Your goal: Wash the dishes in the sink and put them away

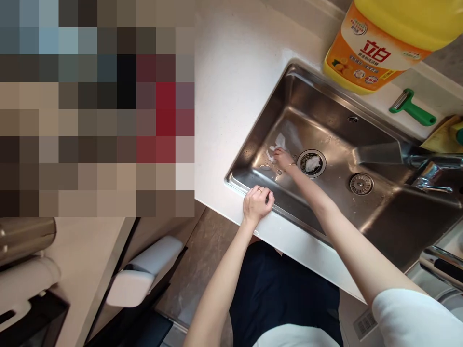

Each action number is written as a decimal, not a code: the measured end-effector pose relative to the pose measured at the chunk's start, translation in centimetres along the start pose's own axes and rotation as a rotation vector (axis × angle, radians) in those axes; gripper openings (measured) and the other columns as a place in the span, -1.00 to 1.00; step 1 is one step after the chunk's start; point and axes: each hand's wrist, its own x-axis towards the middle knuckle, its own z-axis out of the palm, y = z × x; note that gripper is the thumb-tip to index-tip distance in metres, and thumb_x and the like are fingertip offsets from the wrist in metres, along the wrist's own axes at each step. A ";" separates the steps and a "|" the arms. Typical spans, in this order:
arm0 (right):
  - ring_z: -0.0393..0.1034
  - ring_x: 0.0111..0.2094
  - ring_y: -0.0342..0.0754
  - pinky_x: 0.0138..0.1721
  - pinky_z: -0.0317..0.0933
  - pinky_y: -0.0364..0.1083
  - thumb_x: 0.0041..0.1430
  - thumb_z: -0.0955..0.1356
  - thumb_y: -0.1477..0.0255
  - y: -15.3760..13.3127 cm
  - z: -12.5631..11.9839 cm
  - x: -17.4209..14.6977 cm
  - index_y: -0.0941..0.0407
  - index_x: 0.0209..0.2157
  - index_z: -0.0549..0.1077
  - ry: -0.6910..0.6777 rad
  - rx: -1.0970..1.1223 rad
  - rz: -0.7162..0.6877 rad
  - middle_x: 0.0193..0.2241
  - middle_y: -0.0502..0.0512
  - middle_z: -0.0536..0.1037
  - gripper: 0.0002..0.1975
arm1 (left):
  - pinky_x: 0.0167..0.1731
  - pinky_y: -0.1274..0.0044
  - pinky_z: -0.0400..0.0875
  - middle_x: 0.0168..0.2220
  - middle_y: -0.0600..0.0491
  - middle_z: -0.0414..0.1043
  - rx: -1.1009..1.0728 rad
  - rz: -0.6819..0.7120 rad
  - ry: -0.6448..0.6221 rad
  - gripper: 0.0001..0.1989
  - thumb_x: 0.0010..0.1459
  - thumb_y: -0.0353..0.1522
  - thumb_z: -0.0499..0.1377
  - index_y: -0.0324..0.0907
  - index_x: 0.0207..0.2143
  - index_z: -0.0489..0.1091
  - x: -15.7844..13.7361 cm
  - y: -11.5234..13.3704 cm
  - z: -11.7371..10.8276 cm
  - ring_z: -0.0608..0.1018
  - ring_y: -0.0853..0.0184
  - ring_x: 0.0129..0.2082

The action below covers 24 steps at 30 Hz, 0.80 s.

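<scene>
My right hand (284,158) reaches down into the steel sink (334,137), its fingers closed on a white, crumpled tissue (279,141) against the sink floor. Beside it is the uncovered drain (301,166), with dark bits and a wad of white paper (313,164) inside. The round metal strainer cover (360,184) lies on the sink floor to the right. My left hand (257,202) rests at the sink's front rim, fingers curled in and nothing visible in them. Water drops spot the steel.
Behind the sink stands a large yellow detergent bottle (376,53). A green peeler (414,108) lies on the back ledge, near a yellow sponge or cloth (443,135). The faucet (434,176) is at the right. A white bin-like container (144,274) hangs at the lower left.
</scene>
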 end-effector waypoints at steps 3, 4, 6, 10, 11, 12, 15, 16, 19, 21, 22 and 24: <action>0.32 -0.18 -0.19 0.27 0.10 -0.11 -0.10 0.30 0.89 1.7 -6.2 -4.5 0.07 -0.68 0.39 0.057 -0.097 -0.012 -0.54 -0.11 0.45 -0.59 | -0.27 0.40 0.31 -0.41 -0.02 0.54 -0.012 -0.006 -0.010 -0.78 0.26 -0.38 0.08 -0.12 -0.44 0.44 0.0 0.1 0.0 0.51 0.21 -0.29; 0.34 -0.16 -0.15 0.28 0.11 -0.06 -0.13 0.30 0.88 2.1 -8.4 -5.8 0.06 -0.69 0.40 0.160 -0.193 -0.061 -0.53 -0.09 0.46 -0.59 | -0.27 0.40 0.31 -0.40 -0.02 0.54 -0.016 -0.007 -0.009 -0.79 0.26 -0.38 0.09 -0.12 -0.44 0.44 0.0 0.1 0.0 0.51 0.21 -0.29; 0.35 -0.07 -0.07 0.30 0.10 0.04 -0.12 0.28 0.84 2.1 -12.3 -7.4 0.06 -0.62 0.49 0.324 -0.357 -0.201 -0.42 -0.01 0.52 -0.61 | -0.28 0.40 0.31 -0.41 -0.02 0.54 -0.019 -0.002 0.000 -0.79 0.25 -0.37 0.09 -0.12 -0.44 0.44 0.1 0.2 -0.1 0.51 0.21 -0.29; 0.27 0.12 0.03 0.32 0.05 0.18 -0.04 0.25 0.75 0.3 -17.2 -6.4 0.07 -0.30 0.63 0.627 -0.576 -0.417 -0.09 0.13 0.51 -0.57 | -0.30 0.41 0.29 -0.42 -0.03 0.53 0.004 0.011 0.023 -0.78 0.25 -0.37 0.09 -0.12 -0.46 0.43 0.1 0.1 0.0 0.51 0.20 -0.31; 0.25 0.13 0.05 0.32 0.03 0.20 -0.03 0.24 0.74 -0.2 -17.8 -5.6 0.09 -0.24 0.63 0.674 -0.609 -0.413 -0.04 0.16 0.48 -0.55 | -0.30 0.41 0.29 -0.42 -0.03 0.53 0.011 0.013 0.026 -0.78 0.25 -0.37 0.09 -0.12 -0.46 0.43 0.1 0.1 0.0 0.51 0.20 -0.31; 0.24 0.14 0.06 0.31 0.03 0.21 -0.02 0.24 0.73 -0.5 -18.2 -4.8 0.11 -0.19 0.62 0.705 -0.629 -0.388 -0.01 0.18 0.46 -0.54 | -0.30 0.41 0.29 -0.43 -0.03 0.53 0.016 0.014 0.027 -0.77 0.26 -0.37 0.09 -0.12 -0.46 0.43 0.1 0.1 0.0 0.51 0.20 -0.31; 0.22 0.14 0.08 0.32 -0.01 0.24 0.00 0.28 0.69 -0.1 -18.3 -3.3 0.14 -0.15 0.60 0.722 -0.617 -0.284 -0.04 0.22 0.45 -0.59 | -0.31 0.40 0.28 -0.43 -0.02 0.53 0.024 0.010 0.022 -0.77 0.26 -0.36 0.08 -0.11 -0.46 0.43 0.1 0.0 0.1 0.51 0.19 -0.31; 0.21 0.14 0.08 0.32 -0.03 0.24 0.00 0.30 0.68 0.5 -18.0 -3.4 0.13 -0.16 0.60 0.717 -0.594 -0.263 -0.06 0.21 0.46 -0.61 | -0.31 0.40 0.28 -0.43 -0.02 0.53 0.027 0.008 0.021 -0.77 0.26 -0.37 0.07 -0.11 -0.46 0.43 0.0 0.0 0.1 0.51 0.19 -0.31; 0.23 0.12 0.07 0.35 -0.05 0.19 -0.05 0.34 0.65 2.7 -16.0 -5.4 0.10 -0.20 0.61 0.652 -0.487 -0.241 -0.16 0.15 0.48 -0.63 | -0.32 0.41 0.28 -0.44 -0.02 0.53 0.036 0.006 0.034 -0.76 0.25 -0.37 0.07 -0.11 -0.47 0.42 0.1 0.0 0.1 0.51 0.20 -0.32; 0.28 0.04 0.06 0.32 0.01 0.16 -0.08 0.35 0.63 4.1 -14.6 -7.7 0.09 -0.25 0.62 0.552 -0.391 -0.208 -0.26 0.10 0.48 -0.66 | -0.32 0.41 0.28 -0.45 -0.02 0.53 0.037 0.011 0.049 -0.76 0.25 -0.37 0.07 -0.10 -0.48 0.42 0.1 0.0 0.1 0.51 0.19 -0.32; 0.30 0.00 0.05 0.30 0.06 0.16 -0.07 0.35 0.62 4.8 -14.0 -8.9 0.08 -0.26 0.62 0.519 -0.349 -0.190 -0.29 0.08 0.48 -0.68 | -0.32 0.41 0.28 -0.46 -0.02 0.53 0.035 0.015 0.055 -0.76 0.24 -0.37 0.07 -0.10 -0.49 0.41 0.1 0.0 0.1 0.51 0.19 -0.32; 0.32 -0.02 0.04 0.26 0.12 0.15 -0.04 0.33 0.57 6.0 -13.5 -11.6 0.07 -0.23 0.61 0.577 -0.319 -0.180 -0.25 0.08 0.48 -0.67 | -0.32 0.40 0.28 -0.46 -0.02 0.53 0.029 0.019 0.063 -0.76 0.24 -0.37 0.07 -0.09 -0.49 0.41 0.1 -0.1 0.1 0.51 0.18 -0.32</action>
